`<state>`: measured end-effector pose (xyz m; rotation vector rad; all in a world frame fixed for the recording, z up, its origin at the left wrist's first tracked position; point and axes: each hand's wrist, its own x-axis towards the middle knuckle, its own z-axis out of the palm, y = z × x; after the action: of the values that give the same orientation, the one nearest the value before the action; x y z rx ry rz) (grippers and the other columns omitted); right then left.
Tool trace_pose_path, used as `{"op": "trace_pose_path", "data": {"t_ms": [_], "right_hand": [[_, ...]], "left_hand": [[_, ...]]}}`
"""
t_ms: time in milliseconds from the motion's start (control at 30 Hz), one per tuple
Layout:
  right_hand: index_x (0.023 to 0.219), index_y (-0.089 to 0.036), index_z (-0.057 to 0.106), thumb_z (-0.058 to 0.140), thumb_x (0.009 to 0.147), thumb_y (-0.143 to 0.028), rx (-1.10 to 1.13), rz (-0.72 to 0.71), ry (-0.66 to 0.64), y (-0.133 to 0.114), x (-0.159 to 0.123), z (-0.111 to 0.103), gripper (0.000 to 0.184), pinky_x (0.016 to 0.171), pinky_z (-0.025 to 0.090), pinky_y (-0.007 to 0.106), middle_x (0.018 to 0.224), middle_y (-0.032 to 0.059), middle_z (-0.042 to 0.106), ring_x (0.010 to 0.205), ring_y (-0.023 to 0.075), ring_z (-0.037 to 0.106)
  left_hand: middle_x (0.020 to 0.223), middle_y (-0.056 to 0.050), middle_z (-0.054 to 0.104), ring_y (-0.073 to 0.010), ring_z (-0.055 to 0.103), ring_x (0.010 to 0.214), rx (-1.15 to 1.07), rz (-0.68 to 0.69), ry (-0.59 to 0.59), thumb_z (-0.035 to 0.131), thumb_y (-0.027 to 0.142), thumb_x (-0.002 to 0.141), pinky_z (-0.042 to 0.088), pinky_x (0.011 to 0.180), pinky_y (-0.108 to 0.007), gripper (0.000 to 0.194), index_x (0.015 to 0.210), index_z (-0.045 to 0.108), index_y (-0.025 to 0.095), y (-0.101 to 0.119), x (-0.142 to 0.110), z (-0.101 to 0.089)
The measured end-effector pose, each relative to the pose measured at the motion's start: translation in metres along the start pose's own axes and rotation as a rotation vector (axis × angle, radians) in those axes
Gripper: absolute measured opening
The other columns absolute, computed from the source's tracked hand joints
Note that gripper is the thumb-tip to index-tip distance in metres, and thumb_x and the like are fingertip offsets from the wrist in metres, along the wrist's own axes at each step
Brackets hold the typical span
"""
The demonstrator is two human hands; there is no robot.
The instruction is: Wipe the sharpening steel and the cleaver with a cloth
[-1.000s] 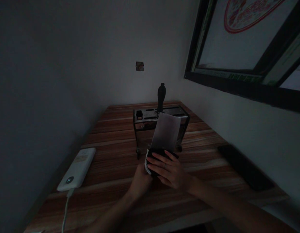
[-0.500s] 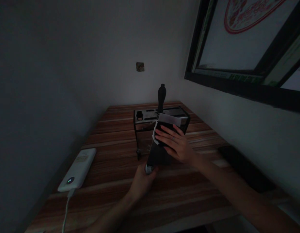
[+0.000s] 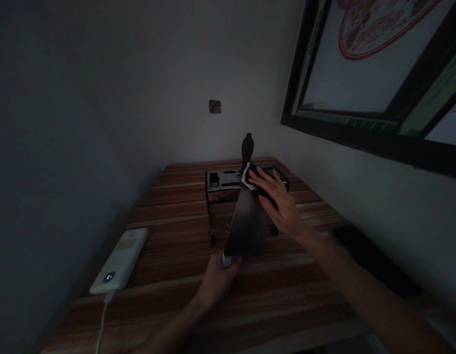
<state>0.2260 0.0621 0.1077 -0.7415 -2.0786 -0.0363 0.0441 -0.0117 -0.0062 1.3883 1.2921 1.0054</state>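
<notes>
In the head view, my left hand (image 3: 216,279) is closed around the pale handle end (image 3: 228,260) of a broad, flat blade (image 3: 246,226), in about the same place as in the earlier frames. The blade slants up and away from me over the wood-grained table (image 3: 176,206), in front of the slotted metal rack (image 3: 228,180); I cannot tell whether it touches the rack.

The change I see is in my right hand (image 3: 281,201). A second ago it was down beside the left; now it is at the blade's far end, fingers laid across the black cloth (image 3: 253,169) with its white edge and holding it to the metal. Most of the blade that the cloth covered at first now shows.

Behind the cloth, a dark handle (image 3: 247,148) stands upright at the rack. My view has tilted a little, so everything sits slightly lower. The white power bank (image 3: 121,260), its cable (image 3: 102,324) attached, lies toward the table's left side, and a dark flat slab (image 3: 373,260) lies at the right; both look unmoved on the table.
</notes>
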Motion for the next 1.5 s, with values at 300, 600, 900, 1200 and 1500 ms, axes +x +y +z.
{"op": "trace_pose_path", "data": {"t_ms": [300,600,900,1200,1500], "right_hand": [[0.11,-0.021,0.061,0.056,0.081,-0.038,0.501,0.56,0.883,-0.001,-0.017,-0.022,0.035,0.1,0.039,0.044,0.111,0.002,0.063,0.114,0.0214,0.053],[0.103,-0.022,0.065,0.069,0.065,-0.036,0.75,1.176,1.079,-0.023,-0.08,-0.002,0.04,0.085,0.05,0.038,0.104,0.0016,0.068,0.104,0.0224,0.06],[0.126,-0.028,0.051,0.048,0.086,-0.038,0.649,0.999,0.794,-0.053,-0.153,0.049,0.041,0.073,0.057,0.038,0.114,0.0027,0.065,0.102,0.0234,0.063],[0.123,-0.024,0.054,0.05,0.086,-0.04,0.778,1.15,0.778,-0.085,-0.123,0.068,0.041,0.077,0.055,0.032,0.117,0.0031,0.064,0.107,0.0213,0.06],[0.12,-0.025,0.055,0.057,0.081,-0.04,0.602,1.112,0.719,-0.085,-0.134,0.076,0.042,0.077,0.055,0.034,0.118,0.0052,0.063,0.103,0.0234,0.061]], "left_hand": [[0.058,0.003,0.042,-0.0098,0.035,0.054,-0.019,-0.014,-0.003,0.057,0.035,0.072,0.032,0.05,-0.019,0.021,0.068,0.054,0.015,0.009,-0.002,-0.002],[0.056,0.003,0.045,-0.0103,0.038,0.054,0.023,-0.024,0.029,0.059,0.038,0.071,0.034,0.05,-0.02,0.025,0.069,0.057,0.014,0.008,-0.005,-0.002],[0.069,-0.002,0.059,-0.0153,0.053,0.064,0.105,0.088,0.084,0.054,0.038,0.078,0.042,0.058,-0.022,0.028,0.086,0.061,0.012,0.017,-0.013,-0.005],[0.094,-0.008,0.064,-0.0195,0.059,0.084,0.35,0.301,-0.007,0.04,0.033,0.088,0.046,0.075,-0.028,0.03,0.111,0.051,0.017,0.005,-0.024,-0.007],[0.095,-0.009,0.064,-0.0211,0.062,0.085,0.517,0.397,-0.088,0.045,0.028,0.087,0.048,0.075,-0.032,0.021,0.105,0.052,0.02,0.006,-0.021,-0.005]]}}
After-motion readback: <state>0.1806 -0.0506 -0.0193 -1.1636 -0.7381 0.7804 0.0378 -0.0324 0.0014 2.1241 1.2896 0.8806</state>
